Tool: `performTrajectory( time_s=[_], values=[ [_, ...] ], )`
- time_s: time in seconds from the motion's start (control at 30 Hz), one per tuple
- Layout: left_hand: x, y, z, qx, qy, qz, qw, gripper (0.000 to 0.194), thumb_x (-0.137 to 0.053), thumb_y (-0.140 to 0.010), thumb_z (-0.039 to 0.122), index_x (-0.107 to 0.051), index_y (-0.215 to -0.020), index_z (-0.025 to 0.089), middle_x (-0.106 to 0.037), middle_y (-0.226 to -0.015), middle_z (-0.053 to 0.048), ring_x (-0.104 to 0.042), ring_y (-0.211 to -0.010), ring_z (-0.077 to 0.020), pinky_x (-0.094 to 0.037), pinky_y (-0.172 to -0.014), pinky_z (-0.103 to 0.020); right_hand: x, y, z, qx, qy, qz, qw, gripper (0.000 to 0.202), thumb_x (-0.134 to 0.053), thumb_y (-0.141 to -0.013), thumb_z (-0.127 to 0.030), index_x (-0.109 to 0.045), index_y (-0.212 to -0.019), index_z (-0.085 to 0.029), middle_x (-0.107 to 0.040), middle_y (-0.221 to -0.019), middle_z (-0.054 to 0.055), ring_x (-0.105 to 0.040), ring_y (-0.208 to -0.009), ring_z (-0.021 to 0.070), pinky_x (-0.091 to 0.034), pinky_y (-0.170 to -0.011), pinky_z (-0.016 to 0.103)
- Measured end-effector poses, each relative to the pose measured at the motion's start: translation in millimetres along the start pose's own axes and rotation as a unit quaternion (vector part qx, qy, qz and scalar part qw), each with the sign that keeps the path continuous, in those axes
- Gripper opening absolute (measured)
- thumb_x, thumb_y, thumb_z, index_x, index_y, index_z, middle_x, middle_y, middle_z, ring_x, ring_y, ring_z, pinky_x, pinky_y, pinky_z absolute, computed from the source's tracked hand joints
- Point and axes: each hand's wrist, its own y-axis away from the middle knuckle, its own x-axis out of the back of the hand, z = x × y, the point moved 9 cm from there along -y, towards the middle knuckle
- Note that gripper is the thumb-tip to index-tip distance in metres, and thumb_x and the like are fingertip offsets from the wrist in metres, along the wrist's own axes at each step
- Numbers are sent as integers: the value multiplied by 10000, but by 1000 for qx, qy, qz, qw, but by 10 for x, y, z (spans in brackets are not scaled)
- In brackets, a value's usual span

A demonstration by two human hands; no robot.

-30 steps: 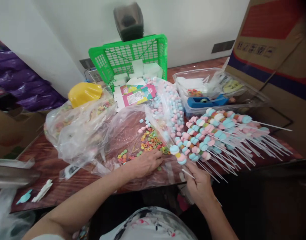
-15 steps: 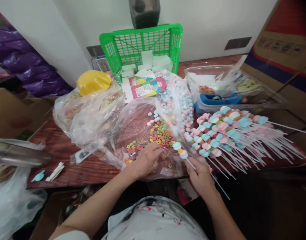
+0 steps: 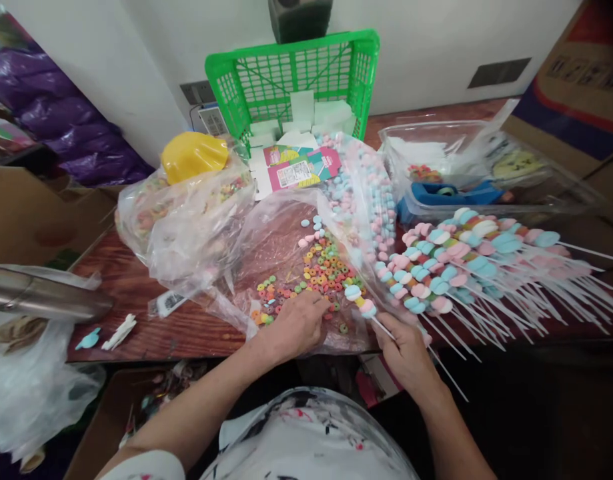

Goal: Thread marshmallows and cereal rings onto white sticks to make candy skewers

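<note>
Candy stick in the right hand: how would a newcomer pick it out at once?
On the reddish wooden table, find the big pile of candy skewers at the right. Near its left end, the right hand holds the candy stick. Unlike the fuller skewers there, it carries only a short blue, yellow and pink run.

Held candies [image 3: 360, 302] look matt — the tabletop [image 3: 186, 335] glossy wood, the flask [image 3: 46, 295] metal.

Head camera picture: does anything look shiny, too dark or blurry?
Head view: glints on the purple bags and metal cylinder; same head view, deep darkness below the table at lower right, and a black upper-right corner; head view again, markings on the right-hand cardboard box blurred, coloured rings slightly soft but distinguishable.
</note>
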Motion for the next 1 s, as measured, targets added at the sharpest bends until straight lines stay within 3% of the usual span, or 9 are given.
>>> performTrajectory(
  time_s=[0.3,0.4,0.5,0.57,0.63,0.7,0.8,0.9,1.0],
  values=[
    [-59,-83,-21,-34,-1,30,999,161,-429,-894,171,-586,-929,168,-550,-963,-93,-492,-909,-205,-432,-750,-311,-45,23,55,10,17,-3,1000,241,-410,-864,-193,-646,-830,-159,-597,-622,13,-537,-565,150,-389,-549,233],
    [-53,-51,30,-91,13,47,995,150,-448,-890,194,-593,-888,155,-574,-971,-103,-505,-923,-210,-434,-789,-330,-43,29,54,15,36,-3,999,236,-412,-847,-178,-643,-802,-160,-587,-597,7,-529,-542,143,-384,-532,228],
    [25,25,73,-133,102,92,982,125,-503,-857,195,-619,-852,148,-622,-894,-92,-551,-870,-194,-445,-803,-331,-48,47,69,20,51,-1,999,235,-415,-840,-171,-650,-831,-161,-586,-583,2,-539,-531,144,-385,-522,227],
    [100,42,-44,-77,214,139,964,90,-560,-817,188,-642,-821,152,-643,-787,-59,-573,-750,-157,-460,-721,-288,-37,60,52,33,47,11,998,230,-419,-850,-180,-648,-849,-160,-582,-574,-4,-542,-519,139,-386,-514,225],
    [123,47,-252,27,358,183,915,68,-624,-774,199,-661,-804,150,-651,-722,-32,-571,-650,-121,-458,-628,-242,-13,68,7,51,42,30,997,222,-421,-863,-190,-639,-833,-163,-571,-563,-11,-532,-505,132,-385,-507,221],
    [78,44,-418,114,505,203,831,138,-695,-723,225,-675,-832,142,-666,-725,-22,-578,-603,-103,-463,-578,-220,6,70,-64,70,35,46,996,218,-420,-871,-187,-624,-795,-169,-550,-543,-22,-509,-484,121,-381,-497,215],
    [23,-7,-494,169,656,189,711,287,-763,-667,262,-686,-915,140,-681,-699,-12,-593,-542,-99,-481,-548,-226,12,73,-179,95,9,59,994,218,-427,-886,-172,-603,-757,-173,-525,-533,-33,-492,-472,107,-377,-488,205],
    [34,-64,-466,164,723,154,653,319,-783,-652,287,-702,-917,129,-686,-623,-24,-591,-481,-101,-465,-502,-217,-10,86,-247,107,-16,60,992,190,-440,-901,-156,-608,-814,-173,-565,-594,-25,-535,-520,105,-402,-524,202],
    [28,-72,-446,155,748,145,629,307,-809,-616,291,-717,-853,120,-679,-574,-32,-575,-442,-100,-438,-453,-204,-44,107,-270,113,-15,55,992,182,-442,-912,-151,-605,-834,-176,-574,-604,-22,-546,-527,108,-406,-528,211]
  ],
)
